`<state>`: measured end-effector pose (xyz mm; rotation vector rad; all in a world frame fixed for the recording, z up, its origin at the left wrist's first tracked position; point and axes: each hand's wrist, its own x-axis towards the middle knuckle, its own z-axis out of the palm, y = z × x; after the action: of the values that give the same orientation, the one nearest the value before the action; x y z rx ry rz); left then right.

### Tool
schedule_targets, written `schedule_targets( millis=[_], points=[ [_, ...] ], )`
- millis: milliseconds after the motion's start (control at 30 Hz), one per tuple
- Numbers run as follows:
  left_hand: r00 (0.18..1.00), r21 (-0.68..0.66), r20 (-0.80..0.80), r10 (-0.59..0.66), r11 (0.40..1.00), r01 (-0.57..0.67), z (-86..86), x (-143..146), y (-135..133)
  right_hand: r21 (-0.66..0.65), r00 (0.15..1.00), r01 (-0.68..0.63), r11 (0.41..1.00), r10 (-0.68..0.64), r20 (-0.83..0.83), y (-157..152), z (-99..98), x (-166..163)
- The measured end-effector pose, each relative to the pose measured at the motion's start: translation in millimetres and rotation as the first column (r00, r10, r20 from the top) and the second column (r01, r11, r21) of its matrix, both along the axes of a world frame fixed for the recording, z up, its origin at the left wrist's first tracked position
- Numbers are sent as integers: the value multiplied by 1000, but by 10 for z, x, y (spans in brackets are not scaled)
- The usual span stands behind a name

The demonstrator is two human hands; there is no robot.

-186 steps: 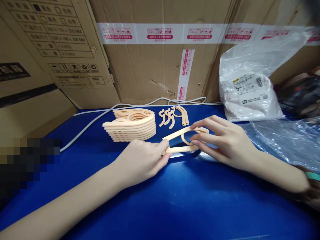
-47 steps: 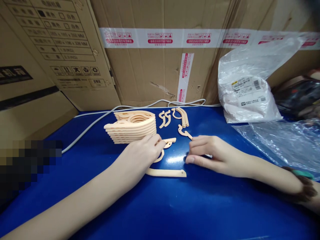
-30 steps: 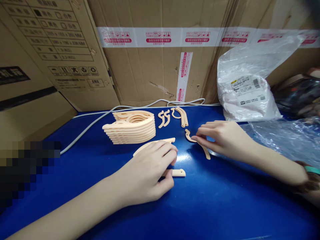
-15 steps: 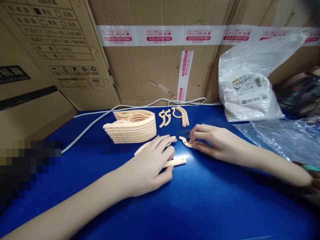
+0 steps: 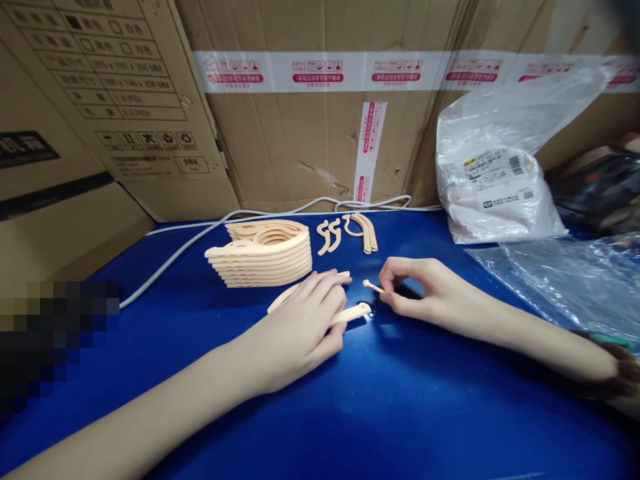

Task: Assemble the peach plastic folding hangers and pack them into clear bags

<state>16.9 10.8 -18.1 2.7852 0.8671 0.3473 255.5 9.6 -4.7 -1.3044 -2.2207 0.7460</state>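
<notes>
My left hand [image 5: 315,313] grips a cream plastic hanger arm [image 5: 353,313] between thumb and fingers, with its holed end sticking out to the right. Beneath that hand lies another curved cream piece [image 5: 283,297], mostly hidden by my fingers. A short way to the right, my right hand [image 5: 413,287] pinches a small cream hanger hook [image 5: 373,287], seen nearly edge-on. The hook and the arm's holed end are close but apart. Behind my left hand stands a neat stack of folded cream hangers [image 5: 260,257].
Loose hooks [image 5: 330,237] and curved arms [image 5: 367,233] lie at the back of the blue table [image 5: 350,413]. A grey cable [image 5: 185,253] runs along the cardboard boxes [image 5: 295,140]. On the right are a white plastic bag [image 5: 500,187] and clear plastic film [image 5: 540,280].
My right hand has turned the hook from its flat side to nearly edge-on. The free end of the arm in my left hand has swung slightly away from me and rotated.
</notes>
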Motion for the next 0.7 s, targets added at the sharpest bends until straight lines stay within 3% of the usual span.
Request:
schedule_targets(
  millis=[133,300,500,700],
  points=[
    [999,-12,35,8,1000,-8,-5,-3,5,-134,993,26,991,-41,-111,-22,9,9],
    [998,-35,60,13,999,-11,-8,6,10,-175,982,-58,983,24,-186,-15,-14,-5],
    [993,-43,114,38,999,-34,-48,10,21,-332,871,-86,939,-92,-483,9,-27,-40],
    [992,-63,115,46,997,-39,-36,28,24,-453,864,-84,888,-161,-477,22,-71,-19]
  ],
)
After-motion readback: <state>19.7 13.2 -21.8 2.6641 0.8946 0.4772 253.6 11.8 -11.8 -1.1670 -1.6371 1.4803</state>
